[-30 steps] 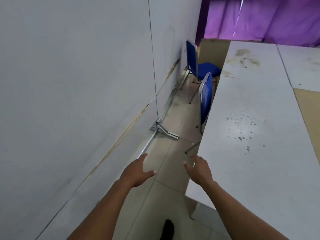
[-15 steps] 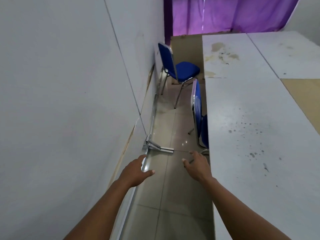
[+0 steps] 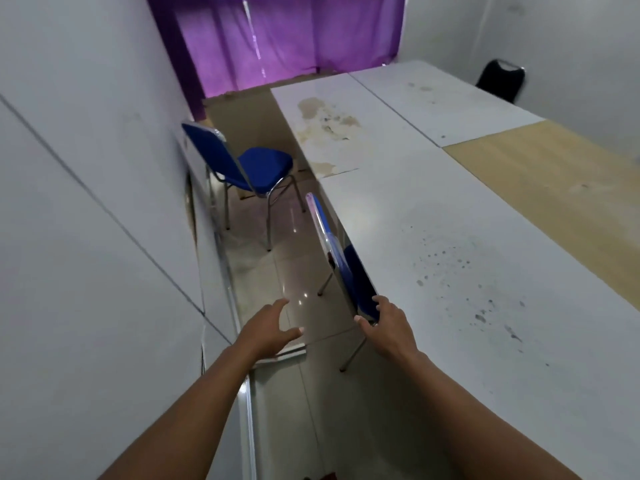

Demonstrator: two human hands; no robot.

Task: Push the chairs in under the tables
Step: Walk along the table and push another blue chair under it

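Right hand (image 3: 388, 327) spread at near chair (image 3: 341, 261), left hand (image 3: 270, 329) released, far chair (image 3: 249, 164) beyond

Blue chairs (image 3: 263, 168), stained white table (image 3: 433, 237), purple curtain (image 3: 277, 39)

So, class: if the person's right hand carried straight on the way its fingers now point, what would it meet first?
Most likely the backrest of the near blue chair: the right hand is open, its fingers already at the backrest's near edge. Whether they touch is unclear from this view.
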